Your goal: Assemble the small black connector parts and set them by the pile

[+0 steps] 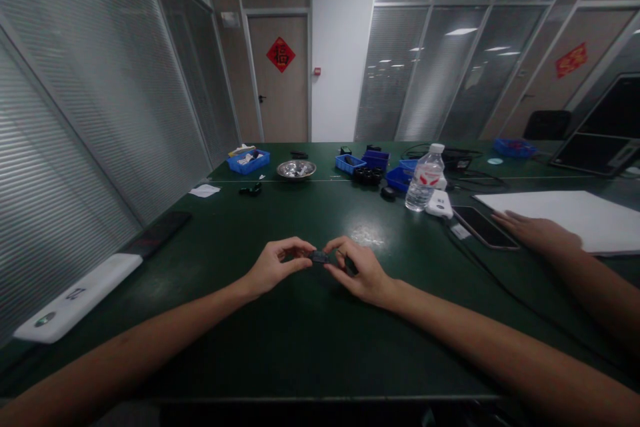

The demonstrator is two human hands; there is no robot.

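Between my two hands, just over the green table, is a small dark rectangular part; its exact kind is too small to make out. My left hand pinches its left end between thumb and fingers. On the other end, the thumb and forefinger of my right hand close in a pinch. Something black shows inside the curl of my right hand, partly hidden by the fingers.
Farther back stand a metal dish, a blue tray, several blue bins and a water bottle. A phone lies right, beside another person's hand on a white sheet. A white device lies left.
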